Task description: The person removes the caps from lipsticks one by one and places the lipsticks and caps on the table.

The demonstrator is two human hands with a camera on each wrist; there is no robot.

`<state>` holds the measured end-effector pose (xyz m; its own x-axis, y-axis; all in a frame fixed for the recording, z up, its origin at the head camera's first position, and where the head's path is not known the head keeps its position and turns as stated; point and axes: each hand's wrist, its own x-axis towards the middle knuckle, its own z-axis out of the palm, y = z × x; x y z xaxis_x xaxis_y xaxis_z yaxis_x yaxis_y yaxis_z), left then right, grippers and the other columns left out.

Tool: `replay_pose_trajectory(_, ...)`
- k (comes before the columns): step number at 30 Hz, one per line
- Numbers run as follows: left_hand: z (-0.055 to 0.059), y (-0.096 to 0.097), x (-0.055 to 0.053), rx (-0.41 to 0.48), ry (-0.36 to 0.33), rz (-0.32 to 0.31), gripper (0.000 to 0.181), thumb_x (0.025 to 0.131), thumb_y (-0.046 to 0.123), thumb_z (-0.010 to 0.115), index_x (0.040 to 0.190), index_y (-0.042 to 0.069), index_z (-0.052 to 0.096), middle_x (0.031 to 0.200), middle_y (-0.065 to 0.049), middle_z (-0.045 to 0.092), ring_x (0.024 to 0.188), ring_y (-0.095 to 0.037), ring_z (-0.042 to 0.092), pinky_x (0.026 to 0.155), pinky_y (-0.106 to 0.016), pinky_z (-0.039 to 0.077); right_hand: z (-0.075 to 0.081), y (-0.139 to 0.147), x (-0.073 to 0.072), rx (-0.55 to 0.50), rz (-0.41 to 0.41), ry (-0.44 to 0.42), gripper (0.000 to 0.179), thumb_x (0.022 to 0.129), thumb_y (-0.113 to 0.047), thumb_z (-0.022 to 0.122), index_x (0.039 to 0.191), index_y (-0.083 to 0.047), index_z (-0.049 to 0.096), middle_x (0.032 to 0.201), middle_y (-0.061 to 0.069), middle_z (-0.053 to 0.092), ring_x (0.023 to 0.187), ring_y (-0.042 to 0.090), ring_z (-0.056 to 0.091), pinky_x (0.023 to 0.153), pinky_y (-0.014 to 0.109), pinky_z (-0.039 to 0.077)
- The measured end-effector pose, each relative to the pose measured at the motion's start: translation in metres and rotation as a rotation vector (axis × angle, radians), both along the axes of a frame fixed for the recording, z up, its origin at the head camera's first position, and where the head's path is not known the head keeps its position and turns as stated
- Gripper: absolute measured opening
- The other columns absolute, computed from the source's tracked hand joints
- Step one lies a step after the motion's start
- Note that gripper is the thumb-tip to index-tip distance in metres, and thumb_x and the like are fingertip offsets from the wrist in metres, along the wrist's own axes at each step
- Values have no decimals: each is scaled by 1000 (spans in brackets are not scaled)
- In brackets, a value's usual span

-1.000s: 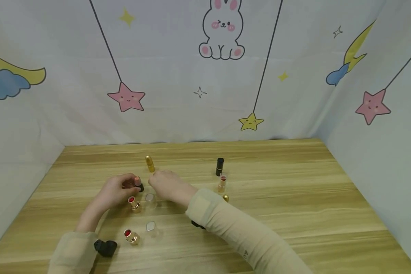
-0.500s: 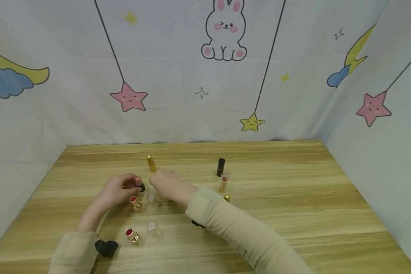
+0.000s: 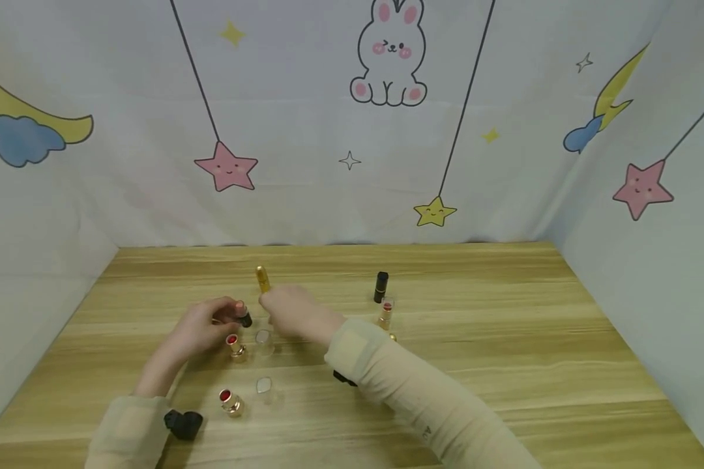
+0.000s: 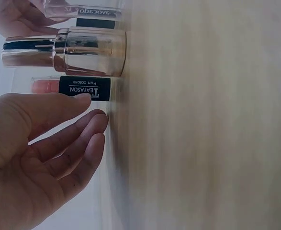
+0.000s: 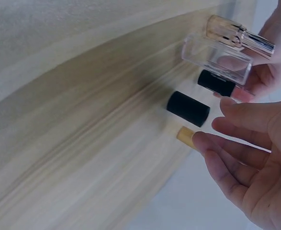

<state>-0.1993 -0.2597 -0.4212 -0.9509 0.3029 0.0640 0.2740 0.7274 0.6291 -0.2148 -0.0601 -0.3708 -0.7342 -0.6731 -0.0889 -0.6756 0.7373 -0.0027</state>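
Observation:
In the head view, my left hand (image 3: 202, 329) is beside an uncapped lipstick (image 3: 245, 318) with a coral tip and black base. The left wrist view has its thumb overlapping the black base (image 4: 87, 87), the other fingers loosely bent below; contact is unclear. My right hand (image 3: 296, 312) hovers just to the right, its thumb and fingers spread near a black cap (image 5: 188, 109) standing on the table. That cap is hidden by the hand from above. Behind the hand stands a gold lipstick tube (image 3: 262, 277). Near the left hand is an open red lipstick (image 3: 237, 350) with a clear cap (image 3: 263, 342).
Nearer the front stand another red lipstick (image 3: 231, 405) and a clear cap (image 3: 264, 388). To the right are a black lipstick tube (image 3: 381, 288) and a clear-capped red lipstick (image 3: 386, 315). A gold top (image 3: 393, 337) shows past the right sleeve. White printed curtains enclose the wooden table.
The head view has shifted slightly. My right hand has lifted a little and now covers the foot of the gold tube. The left hand has stayed beside the coral lipstick.

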Motion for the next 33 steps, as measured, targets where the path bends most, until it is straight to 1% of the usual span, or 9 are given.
replay_pose_trajectory(4,1,-3,2,0,3,7,23,84,1,66,106,-1,66,95,-14,70,86,-24,66,77,-38,54,7,2,-1,-16,-1,4,7,93,-18,62,97,-14,66,90,-2,68,76,9,61,63,23,50)
replay_pose_trajectory(8,2,-5,4,-10,28,31,22,86,-1,61,107,0,66,100,-18,70,90,-31,66,80,-45,54,12,3,-2,-30,-20,-20,10,94,-17,61,101,-13,66,92,-1,69,72,8,58,58,20,47)
replay_pose_trajectory(11,4,-7,5,-15,49,50,21,88,0,58,108,1,66,104,-20,70,92,-33,66,81,-47,54,16,3,-3,-37,-32,-23,12,94,-17,61,104,-13,67,94,0,69,71,8,57,57,19,46)
replay_pose_trajectory(15,6,-8,3,-15,62,66,19,92,4,58,109,3,66,106,-19,70,93,-34,66,81,-48,54,21,3,-5,-42,-39,-7,15,94,-20,62,106,-13,68,99,-1,71,76,8,62,59,19,47)
replay_pose_trajectory(19,8,-8,-1,-20,42,77,19,94,9,58,110,4,65,108,-18,69,96,-35,66,82,-48,53,24,2,-8,-60,-37,26,22,94,-22,62,114,-13,68,104,-1,71,82,9,66,59,18,50)
replay_pose_trajectory(23,9,-8,-6,-7,21,76,21,94,11,59,112,2,65,110,-20,68,98,-36,65,82,-48,54,26,1,-12,-86,-15,66,24,97,-20,55,117,-11,67,91,-1,71,67,7,58,52,17,45)
replay_pose_trajectory(27,7,-10,-10,17,23,77,22,93,10,61,112,0,65,109,-21,68,96,-35,65,80,-46,54,25,1,-17,-123,0,85,21,99,-17,50,109,-11,68,81,-2,67,61,7,51,49,18,41)
replay_pose_trajectory(30,5,-12,-15,36,19,82,23,92,9,61,112,-1,65,109,-22,68,95,-35,65,80,-45,54,25,0,-19,-140,-5,82,18,98,-17,52,100,-12,69,85,-2,68,67,7,56,54,18,43)
replay_pose_trajectory(33,3,-12,-19,46,13,88,24,93,12,62,113,-1,65,109,-21,68,96,-34,66,81,-45,54,28,-1,-21,-148,-21,60,15,97,-18,54,99,-12,68,89,-3,67,72,8,58,56,18,45)
